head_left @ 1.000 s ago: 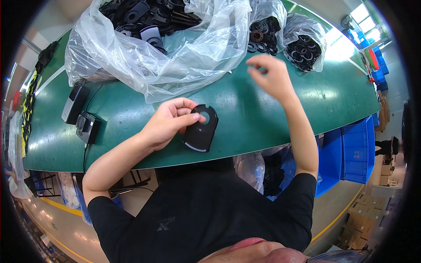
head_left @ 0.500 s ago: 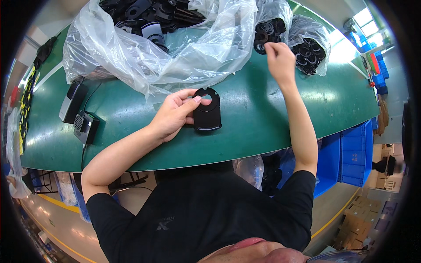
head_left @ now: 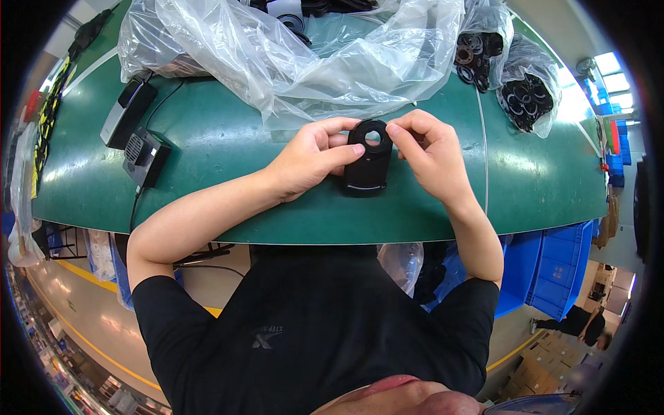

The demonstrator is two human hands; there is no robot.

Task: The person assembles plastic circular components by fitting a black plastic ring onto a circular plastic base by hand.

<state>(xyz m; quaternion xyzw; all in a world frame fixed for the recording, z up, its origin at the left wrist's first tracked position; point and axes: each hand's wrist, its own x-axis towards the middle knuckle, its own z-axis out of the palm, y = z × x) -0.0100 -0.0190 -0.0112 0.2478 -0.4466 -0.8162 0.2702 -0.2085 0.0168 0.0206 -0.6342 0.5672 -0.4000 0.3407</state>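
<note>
My left hand [head_left: 319, 153] grips a flat black plastic plate [head_left: 366, 174] by its left side, thumb on the front. The plate has a rounded top with a round hole, and a straight lower edge. Over the hole sits a thin black ring [head_left: 374, 125], hard to tell apart from the plate. My right hand [head_left: 427, 149] pinches the ring's right edge between thumb and index finger. Both hands hold the parts above the green table, near its middle.
A large clear plastic bag [head_left: 304, 76] of black parts spreads across the back. Two smaller bags of black rings [head_left: 527, 102] lie at the back right. Two small black-and-grey devices [head_left: 146, 158] with cables stand left. Blue crates [head_left: 557, 266] sit below the right edge.
My right hand has come from the small ring bag to the plate, bringing a black ring. The plate, still in my left hand, appears farther right in the view.
</note>
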